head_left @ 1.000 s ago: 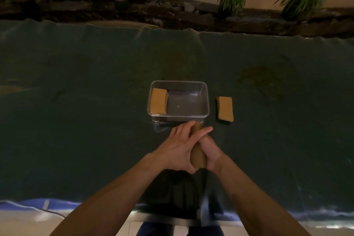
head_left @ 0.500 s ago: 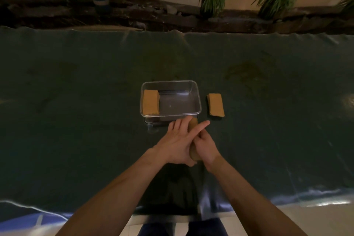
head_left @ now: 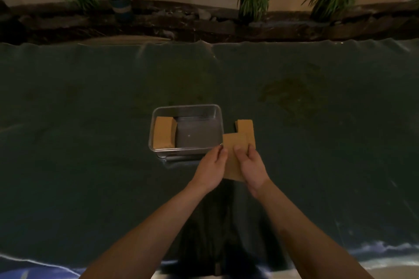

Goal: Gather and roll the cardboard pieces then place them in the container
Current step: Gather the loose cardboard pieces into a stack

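Note:
A clear plastic container (head_left: 218, 118) sits mid-table on a dark green cloth. Inside it, against the left wall, lies a folded cardboard piece (head_left: 163, 132). Just in front of the container's right corner I hold a flat brown cardboard piece (head_left: 233, 156) upright between both hands. My left hand (head_left: 212, 169) pinches its left edge and my right hand (head_left: 251, 166) grips its right side with the thumb on the face. Behind the held piece, another cardboard piece (head_left: 246, 129) lies on the cloth to the right of the container, partly hidden.
The dark green cloth (head_left: 90, 142) covers the whole table, with a stain (head_left: 292, 95) at the right. Beyond the far edge runs a dark planter ledge with several potted plants (head_left: 254, 0). The near table edge is at the bottom.
The cardboard in my hands was rolled tight inside both palms; now it is spread flat and my hands have moved apart to its edges. The view shifted slightly.

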`<move>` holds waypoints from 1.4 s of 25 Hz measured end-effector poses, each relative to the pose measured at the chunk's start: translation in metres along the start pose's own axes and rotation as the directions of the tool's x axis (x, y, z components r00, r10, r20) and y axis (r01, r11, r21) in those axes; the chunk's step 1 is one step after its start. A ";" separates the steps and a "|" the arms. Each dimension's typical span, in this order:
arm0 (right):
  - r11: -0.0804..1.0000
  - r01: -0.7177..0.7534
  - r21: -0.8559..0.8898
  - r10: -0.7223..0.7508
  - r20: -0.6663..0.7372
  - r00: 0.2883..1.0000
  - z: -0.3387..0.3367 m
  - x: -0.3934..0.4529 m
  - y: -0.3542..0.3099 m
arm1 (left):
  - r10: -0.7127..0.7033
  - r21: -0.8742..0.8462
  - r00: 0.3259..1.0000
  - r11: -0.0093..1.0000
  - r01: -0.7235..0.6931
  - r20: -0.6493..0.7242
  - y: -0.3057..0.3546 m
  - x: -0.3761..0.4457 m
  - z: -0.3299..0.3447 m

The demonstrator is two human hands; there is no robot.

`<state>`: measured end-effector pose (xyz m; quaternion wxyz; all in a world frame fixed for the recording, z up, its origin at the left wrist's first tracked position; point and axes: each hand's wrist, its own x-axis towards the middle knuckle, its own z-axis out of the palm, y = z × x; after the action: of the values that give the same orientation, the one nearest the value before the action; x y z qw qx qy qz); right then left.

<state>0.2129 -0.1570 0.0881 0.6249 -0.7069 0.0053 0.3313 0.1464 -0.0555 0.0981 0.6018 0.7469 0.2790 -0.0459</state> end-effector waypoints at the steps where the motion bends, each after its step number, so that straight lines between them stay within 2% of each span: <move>1: 1.000 -0.001 0.003 0.001 0.002 1.000 -0.006 0.005 -0.002 | -0.049 -0.095 0.999 0.994 0.050 0.010 0.009 0.002 0.014; 4: 0.999 -0.032 0.008 0.032 -0.019 0.999 -0.028 0.024 -0.005 | -0.183 -0.260 0.982 0.951 0.165 -0.044 0.029 0.021 0.060; 6: 0.998 -0.063 0.017 0.064 -0.038 0.997 -0.046 0.039 -0.005 | -0.225 -0.260 0.970 0.946 0.194 -0.093 0.039 0.036 0.081; 10: 0.997 -0.079 -0.010 0.079 -0.011 0.997 -0.078 0.065 -0.010 | -0.290 -0.279 0.954 0.925 0.259 -0.078 0.047 0.065 0.101; 13: 0.993 -0.094 -0.072 0.093 -0.016 0.996 -0.088 0.082 -0.012 | -0.411 -0.337 0.906 0.871 0.358 -0.099 0.045 0.088 0.105; 15: 0.987 -0.112 -0.117 0.113 -0.004 0.994 -0.091 0.094 -0.013 | -0.419 -0.355 0.899 0.866 0.353 -0.126 0.044 0.100 0.106; 19: 0.950 -0.111 -0.291 0.117 0.004 0.993 -0.099 0.123 -0.007 | -0.387 -0.267 0.891 0.908 0.323 -0.238 0.032 0.129 0.098; 25: 0.889 -0.155 -0.431 0.113 -0.122 0.986 -0.099 0.169 -0.001 | -0.324 0.027 0.877 0.934 0.356 -0.355 0.017 0.180 0.093; 30: 0.862 -0.173 -0.477 0.084 -0.203 0.976 -0.090 0.203 -0.006 | -0.301 0.138 0.872 0.916 0.377 -0.386 0.015 0.215 0.090; 35: 0.811 -0.240 -0.533 0.121 -0.248 0.961 -0.082 0.219 0.007 | -0.284 0.245 0.882 0.888 0.390 -0.376 -0.001 0.234 0.091</move>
<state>0.4193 -0.1424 -0.0220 0.3526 -0.8846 0.0392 0.3026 0.3667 -0.0545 -0.0221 0.4027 0.7688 0.4919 -0.0692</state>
